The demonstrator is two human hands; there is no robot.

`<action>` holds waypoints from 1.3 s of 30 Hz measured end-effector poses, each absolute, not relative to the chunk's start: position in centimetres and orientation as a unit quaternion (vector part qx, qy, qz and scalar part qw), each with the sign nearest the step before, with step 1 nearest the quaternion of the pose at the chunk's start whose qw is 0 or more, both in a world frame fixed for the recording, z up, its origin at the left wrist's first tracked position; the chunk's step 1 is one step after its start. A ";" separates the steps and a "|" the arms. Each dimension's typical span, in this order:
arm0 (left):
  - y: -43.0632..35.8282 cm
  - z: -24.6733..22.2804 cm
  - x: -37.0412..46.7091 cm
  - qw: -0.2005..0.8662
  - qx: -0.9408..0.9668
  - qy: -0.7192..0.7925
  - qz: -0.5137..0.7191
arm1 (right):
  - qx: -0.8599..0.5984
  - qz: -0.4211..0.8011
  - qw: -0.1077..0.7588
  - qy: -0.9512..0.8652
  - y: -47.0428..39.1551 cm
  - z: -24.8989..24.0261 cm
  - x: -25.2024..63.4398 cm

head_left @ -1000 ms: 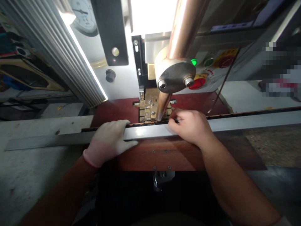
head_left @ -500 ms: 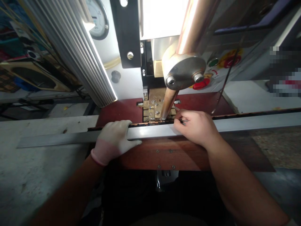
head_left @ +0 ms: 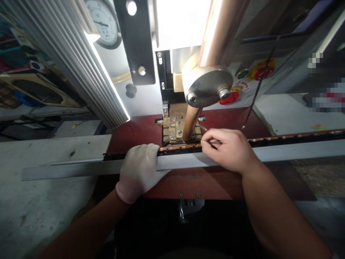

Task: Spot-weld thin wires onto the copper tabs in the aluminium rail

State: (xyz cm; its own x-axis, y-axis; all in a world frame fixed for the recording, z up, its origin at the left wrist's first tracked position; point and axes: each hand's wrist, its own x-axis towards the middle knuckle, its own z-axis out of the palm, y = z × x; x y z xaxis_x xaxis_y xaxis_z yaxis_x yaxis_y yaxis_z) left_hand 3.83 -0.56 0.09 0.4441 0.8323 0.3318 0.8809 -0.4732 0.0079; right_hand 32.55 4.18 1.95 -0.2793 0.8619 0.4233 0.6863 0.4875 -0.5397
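Note:
A long grey metal strip [head_left: 296, 150] lies across the red-brown machine table [head_left: 134, 127], with a dark copper-edged toothed strip [head_left: 291, 139] along its far side. My gloved left hand [head_left: 140, 169] presses down on the grey strip left of centre, fingers wrapped over its far edge. My bare right hand [head_left: 229, 149] pinches a thin metal piece against the toothed strip, right beside the copper electrode tip [head_left: 190, 126]. The electrode comes down from a round steel head [head_left: 207, 86] onto a brass fixture [head_left: 172, 126].
A ribbed aluminium column [head_left: 78, 61] and a pressure gauge [head_left: 104, 21] stand behind on the left. Red and green buttons [head_left: 258, 72] sit on the panel at right. A grey bench [head_left: 40, 201] extends left; a white surface [head_left: 291, 115] lies at right.
The strip and both hands have come slightly toward me and the toothed strip's copper edge shows more. My left hand has slid a little to the right along the strip.

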 end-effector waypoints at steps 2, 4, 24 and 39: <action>-0.6 0.2 4.0 0.085 -0.844 -0.510 -0.143 | -0.482 0.131 0.356 -0.790 3.7 2.3 32.4; -0.6 0.2 4.1 0.087 -0.843 -0.511 -0.140 | -0.477 0.131 0.386 -0.779 3.4 2.5 32.4; -0.8 -0.3 4.1 0.107 -0.840 -0.516 -0.128 | -0.484 -0.004 0.280 -0.829 4.1 0.5 30.9; -0.8 -0.3 4.1 0.116 -0.842 -0.511 -0.129 | -0.493 0.002 0.279 -0.824 4.1 0.5 31.0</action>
